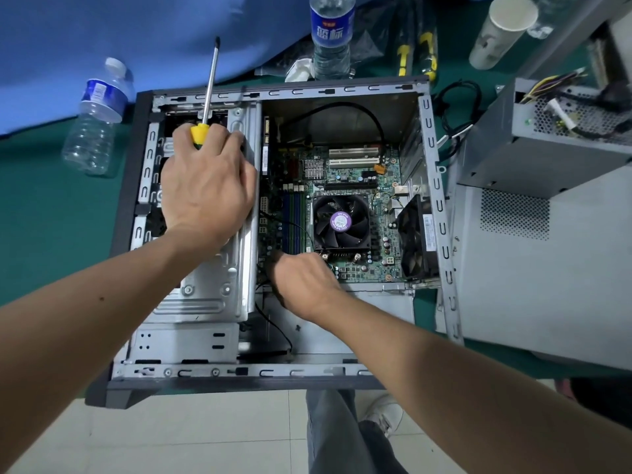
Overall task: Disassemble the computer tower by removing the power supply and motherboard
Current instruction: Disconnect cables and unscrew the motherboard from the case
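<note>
Power supply (561, 138) already sits outside the case (441, 213), to your right; the motherboard (355, 176) remains inside. Your left hand (205, 186) grips the screwdriver (209, 87), tip up. Your right hand (304, 285) reaches the board's near edge; its grasp is hidden.

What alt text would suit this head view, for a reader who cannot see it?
A person leans over an open computer case lying on a green table, left hand holding a yellow-handled screwdriver, right hand reaching in at the motherboard edge. The power supply sits outside to the right; two water bottles stand behind.
</note>
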`<control>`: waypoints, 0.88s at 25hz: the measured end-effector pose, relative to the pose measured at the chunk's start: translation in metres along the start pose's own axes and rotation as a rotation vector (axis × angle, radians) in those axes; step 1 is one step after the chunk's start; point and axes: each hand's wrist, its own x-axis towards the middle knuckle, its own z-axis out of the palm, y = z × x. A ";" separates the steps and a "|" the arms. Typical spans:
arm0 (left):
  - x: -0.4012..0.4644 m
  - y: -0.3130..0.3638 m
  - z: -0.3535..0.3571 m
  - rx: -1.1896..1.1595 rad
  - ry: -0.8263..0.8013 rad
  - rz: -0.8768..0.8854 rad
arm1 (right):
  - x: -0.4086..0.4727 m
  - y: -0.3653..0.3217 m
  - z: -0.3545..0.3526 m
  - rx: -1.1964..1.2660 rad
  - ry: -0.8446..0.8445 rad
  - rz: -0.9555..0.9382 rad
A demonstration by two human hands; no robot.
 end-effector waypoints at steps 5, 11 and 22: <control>0.000 0.001 0.001 0.005 0.002 -0.002 | -0.004 -0.002 -0.007 0.045 0.082 -0.021; -0.001 0.000 0.001 -0.002 -0.001 -0.009 | -0.011 -0.012 -0.014 0.025 0.001 -0.108; 0.001 0.001 -0.005 -0.016 -0.028 0.006 | -0.050 0.086 -0.088 -0.445 0.370 -0.178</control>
